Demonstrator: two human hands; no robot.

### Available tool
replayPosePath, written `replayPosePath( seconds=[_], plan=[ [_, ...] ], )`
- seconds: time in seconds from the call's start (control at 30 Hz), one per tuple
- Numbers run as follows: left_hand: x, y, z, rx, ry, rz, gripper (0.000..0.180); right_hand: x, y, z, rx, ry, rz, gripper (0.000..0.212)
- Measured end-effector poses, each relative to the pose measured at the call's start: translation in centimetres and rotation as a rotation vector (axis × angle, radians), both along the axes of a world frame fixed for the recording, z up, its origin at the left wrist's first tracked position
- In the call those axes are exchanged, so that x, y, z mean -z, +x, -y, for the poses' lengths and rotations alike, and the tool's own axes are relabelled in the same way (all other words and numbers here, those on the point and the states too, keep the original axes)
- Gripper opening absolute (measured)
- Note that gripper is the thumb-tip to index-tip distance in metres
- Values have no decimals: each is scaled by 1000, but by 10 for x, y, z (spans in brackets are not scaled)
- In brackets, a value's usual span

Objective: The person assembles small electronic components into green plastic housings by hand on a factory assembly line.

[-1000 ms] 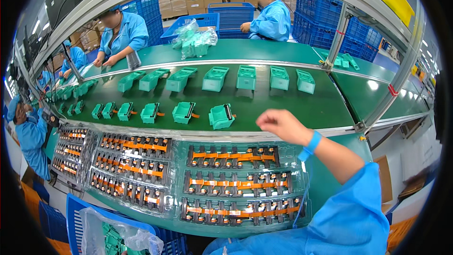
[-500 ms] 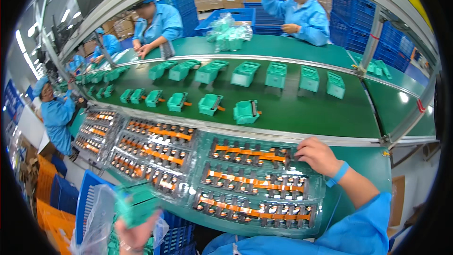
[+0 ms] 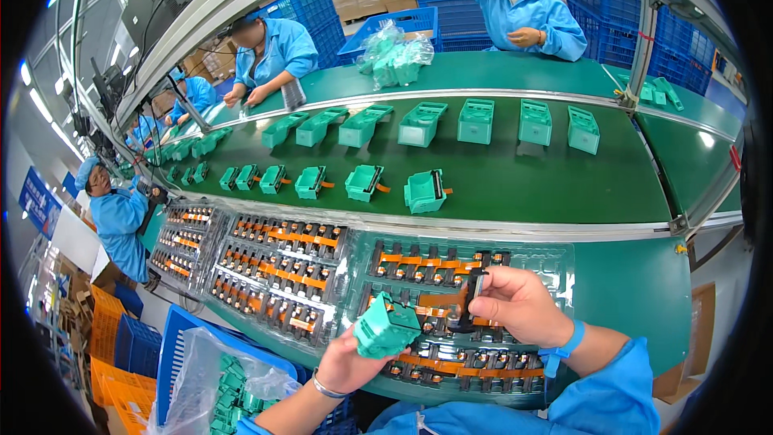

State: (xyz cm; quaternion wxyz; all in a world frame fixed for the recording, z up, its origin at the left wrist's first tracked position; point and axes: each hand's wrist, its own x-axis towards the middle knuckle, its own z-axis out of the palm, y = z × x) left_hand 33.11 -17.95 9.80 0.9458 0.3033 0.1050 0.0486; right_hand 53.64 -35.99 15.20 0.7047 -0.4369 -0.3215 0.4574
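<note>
Currently your left grip (image 3: 350,364) cradles a green housing (image 3: 388,326) and your right grip (image 3: 519,306) pinches a black part (image 3: 467,300), both low and near centre of the frame.
If either turned sharply, the orange ribbon (image 3: 439,300), seemingly the part's own, might snag on the housing and crease; a slack pinch could drop the part into the filled clear tray (image 3: 557,262) beneath. At lower left, a blue crate (image 3: 171,354) of green pieces (image 3: 229,387), lined with a clear bag (image 3: 193,362), sits near your left grip. Across mid-frame, a metal rail (image 3: 515,230) stands between you and the belt (image 3: 547,185) carrying more housings (image 3: 425,192).
</note>
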Motion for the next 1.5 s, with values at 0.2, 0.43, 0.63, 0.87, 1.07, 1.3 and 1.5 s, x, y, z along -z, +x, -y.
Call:
replayPosePath(
  seconds=[0.2, 0.43, 0.63, 0.87, 1.07, 1.3, 1.5],
  plan=[
    [-7, 0, -1, -197, 1198, -2, 77, 1, -15, -16, 148, 31, 92, 15],
    [-19, 3, 5, -387, 2004, -10, 87, -1, -26, -20, 232, -52, 812, 20],
    [-21, 6, 11, -329, 1973, 81, 85, 13, -27, -27, 185, -126, 888, 19],
    [-19, 4, 14, -311, 1973, 140, 88, 24, -26, -30, 102, -220, 854, 19],
    [-20, 3, 13, -330, 1950, 250, 93, 45, -21, -35, 18, -163, 549, 22],
    [-20, 4, 12, -299, 1910, 352, 96, 46, -23, -35, -174, -310, 368, 20],
    [-19, 3, 14, -297, 1877, 329, 95, 45, -24, -36, -171, -351, 413, 20]
  ],
)
